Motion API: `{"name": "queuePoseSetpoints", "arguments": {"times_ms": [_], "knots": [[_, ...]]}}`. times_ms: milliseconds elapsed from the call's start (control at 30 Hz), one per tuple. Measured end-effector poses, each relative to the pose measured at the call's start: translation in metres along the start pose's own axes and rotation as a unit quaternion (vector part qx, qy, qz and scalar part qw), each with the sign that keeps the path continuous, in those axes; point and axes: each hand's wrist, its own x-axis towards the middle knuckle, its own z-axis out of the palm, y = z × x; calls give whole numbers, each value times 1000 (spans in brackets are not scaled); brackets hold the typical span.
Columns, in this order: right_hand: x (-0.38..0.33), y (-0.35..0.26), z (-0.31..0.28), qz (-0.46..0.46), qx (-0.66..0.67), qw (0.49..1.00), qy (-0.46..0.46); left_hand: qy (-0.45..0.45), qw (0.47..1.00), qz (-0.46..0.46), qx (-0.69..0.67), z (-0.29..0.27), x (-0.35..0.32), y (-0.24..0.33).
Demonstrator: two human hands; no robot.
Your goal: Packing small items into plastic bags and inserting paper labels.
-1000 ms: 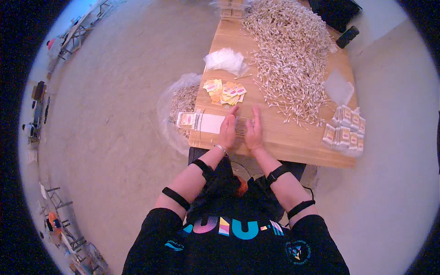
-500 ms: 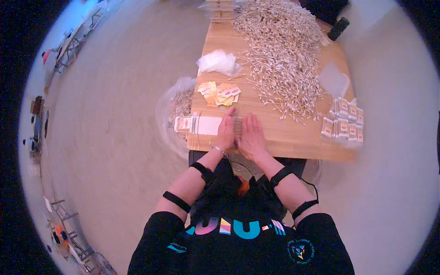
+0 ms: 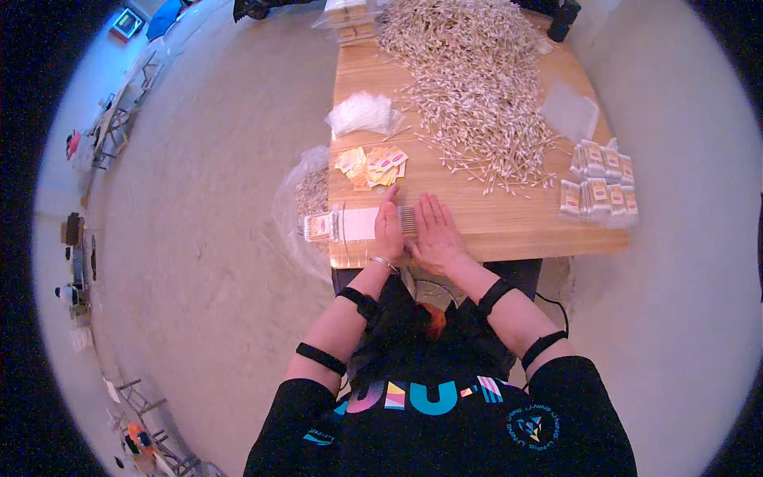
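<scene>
A flat row of cotton swabs (image 3: 408, 219) lies side by side near the table's front edge, between my two hands. My left hand (image 3: 388, 229) stands on edge at the row's left side, fingers stretched out. On the other side my right hand (image 3: 437, 234) lies flat with straight fingers, its edge beside the swabs. A white strip (image 3: 358, 224) runs leftward from my left hand, partly covered by it. At the strip's far left end is a clear pack of cotton swabs (image 3: 318, 227) with a yellowish label.
A large heap of loose cotton swabs (image 3: 477, 87) covers the back of the wooden table (image 3: 493, 226). Clear bags (image 3: 364, 115) and yellow label cards (image 3: 372, 167) lie at left. Filled swab packs (image 3: 600, 183) are grouped at right. A plastic sack (image 3: 290, 195) sits beside the left edge.
The whole view has shifted slightly, showing more beyond the table. Both hands keep nearly the same place around the row of cotton swabs.
</scene>
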Motion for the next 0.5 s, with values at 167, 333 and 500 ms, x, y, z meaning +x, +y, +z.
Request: {"name": "queuePoseSetpoints", "arguments": {"times_ms": [167,333,500], "knots": [[1,-9,-15,8,-22,997,-72,-8,1000,16,15,-5,2,-2],[2,-7,-15,8,-22,998,-59,1,998,42,41,3,1,3],[1,-11,-20,-2,-37,995,-90,44,998,-6,-33,2,-2,4]]}}
